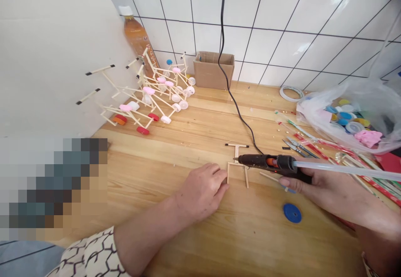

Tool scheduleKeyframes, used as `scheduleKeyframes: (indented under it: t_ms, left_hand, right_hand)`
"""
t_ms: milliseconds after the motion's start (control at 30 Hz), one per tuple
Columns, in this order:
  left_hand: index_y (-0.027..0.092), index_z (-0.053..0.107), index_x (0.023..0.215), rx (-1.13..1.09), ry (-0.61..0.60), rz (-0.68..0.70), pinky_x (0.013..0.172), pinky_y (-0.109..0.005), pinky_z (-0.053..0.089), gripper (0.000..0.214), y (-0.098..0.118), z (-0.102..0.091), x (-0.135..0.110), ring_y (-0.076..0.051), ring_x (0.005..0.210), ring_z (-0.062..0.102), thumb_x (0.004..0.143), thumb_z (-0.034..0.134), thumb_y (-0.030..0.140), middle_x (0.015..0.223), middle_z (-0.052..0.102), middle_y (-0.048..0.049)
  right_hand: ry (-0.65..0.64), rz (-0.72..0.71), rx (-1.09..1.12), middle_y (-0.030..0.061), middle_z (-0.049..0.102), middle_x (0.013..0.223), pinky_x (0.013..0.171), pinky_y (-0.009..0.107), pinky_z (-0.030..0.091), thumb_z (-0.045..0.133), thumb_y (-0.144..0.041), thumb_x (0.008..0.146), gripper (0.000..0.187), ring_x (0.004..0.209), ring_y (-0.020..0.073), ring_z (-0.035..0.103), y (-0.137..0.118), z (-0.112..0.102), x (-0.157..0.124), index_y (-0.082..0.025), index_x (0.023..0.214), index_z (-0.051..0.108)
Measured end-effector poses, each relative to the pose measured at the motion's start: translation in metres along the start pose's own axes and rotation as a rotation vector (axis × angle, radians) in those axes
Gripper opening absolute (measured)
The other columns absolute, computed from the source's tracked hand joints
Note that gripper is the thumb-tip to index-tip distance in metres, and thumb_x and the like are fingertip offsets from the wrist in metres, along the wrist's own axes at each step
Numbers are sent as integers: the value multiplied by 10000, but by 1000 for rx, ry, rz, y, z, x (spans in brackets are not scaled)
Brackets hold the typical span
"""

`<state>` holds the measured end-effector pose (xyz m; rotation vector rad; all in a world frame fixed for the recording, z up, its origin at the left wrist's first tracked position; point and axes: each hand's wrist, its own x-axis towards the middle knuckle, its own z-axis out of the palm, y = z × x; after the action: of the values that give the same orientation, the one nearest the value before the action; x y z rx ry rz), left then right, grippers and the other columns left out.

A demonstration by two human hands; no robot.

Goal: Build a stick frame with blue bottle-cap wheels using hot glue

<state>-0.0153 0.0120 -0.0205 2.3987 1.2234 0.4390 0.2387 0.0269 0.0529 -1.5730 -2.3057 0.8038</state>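
My right hand (326,189) is closed around a black hot glue gun (278,164), which has a long clear glue stick (344,168) in its back. The gun's nozzle points left, over a small frame of thin wooden sticks (247,177) lying flat on the table. At its far end the frame has a T-shaped piece with dark tips. My left hand (202,189) rests on the table with fingers curled, pinching the frame's left stick. A blue bottle cap (292,213) with a small hole lies near my right hand. A loose stick (269,177) lies partly under the gun.
Several stick carts with cap wheels (153,89) stand at the back left, beside a drink bottle (136,34). A cardboard box (213,72), black cord (233,97) and tape roll (290,93) are behind. On the right are scissors (297,146) and a bag of caps (326,97).
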Motion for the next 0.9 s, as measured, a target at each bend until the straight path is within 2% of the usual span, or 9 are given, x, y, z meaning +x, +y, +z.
scheduleKeyframes:
  t_ms: [100, 267, 433, 600, 900]
  left_hand:
    - [156, 601, 853, 8, 4, 3, 705, -305, 476, 104, 0, 0, 0, -182, 792, 572, 842, 505, 194, 822, 611, -45]
    - [158, 599, 856, 20, -3, 2, 711, -299, 472, 111, 0, 0, 0, -179, 800, 571, 849, 495, 197, 827, 611, -45]
    - [155, 601, 865, 36, -17, -3, 709, -299, 470, 121, 1, -2, 1, -181, 802, 566, 853, 490, 201, 831, 611, -50]
    - [149, 604, 862, 35, -26, 5, 708, -307, 475, 131, 2, -4, 1, -186, 796, 562, 854, 482, 194, 825, 606, -54]
    - [150, 602, 873, 29, -24, 7, 708, -305, 471, 129, 2, -4, 1, -185, 797, 561, 854, 482, 195, 831, 605, -52]
  right_hand:
    - [-114, -44, 8, 8, 714, 863, 704, 302, 542, 463, -430, 858, 249, 800, 212, 654, 1, 3, 0, -248, 895, 629]
    - [-59, -26, 27, 9, 714, 894, 720, 335, 546, 467, -451, 840, 260, 824, 236, 654, 2, 8, -1, -256, 887, 634]
    - [-68, 45, 7, 37, 708, 869, 722, 347, 535, 476, -431, 838, 258, 849, 264, 650, -7, 8, -1, -229, 852, 635]
    - [-34, 40, -38, 35, 688, 755, 625, 340, 518, 486, -434, 832, 263, 689, 245, 626, -11, 8, 0, -217, 826, 634]
    - [-8, -15, -57, 42, 694, 867, 692, 338, 507, 479, -404, 842, 281, 781, 244, 631, -4, 14, 0, -209, 971, 635]
